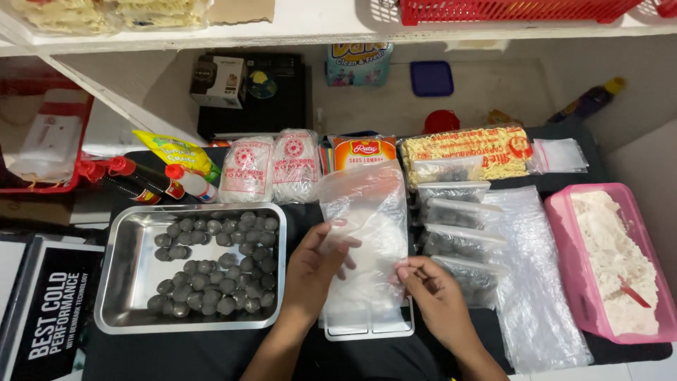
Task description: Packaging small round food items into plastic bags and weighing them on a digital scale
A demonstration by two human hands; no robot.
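My left hand [317,264] and my right hand [434,296] hold a clear, empty plastic bag [367,212] upright between them, over a small white scale [368,327] on the black table. The left hand grips the bag's left side, with its fingers spread on the film. On the other side, my right hand pinches the bag's lower right edge. To the left, a steel tray [127,282] holds several dark grey balls [218,264]. A row of filled clear bags [458,233] of the same dark balls lies just right of the held bag.
A pink tub [564,233] of white powder with a red scoop stands at the far right, beside a stack of clear bags [539,296]. Sauce bottles [141,180], noodle packets [469,149] and white packets [271,166] line the back. A shelf runs overhead.
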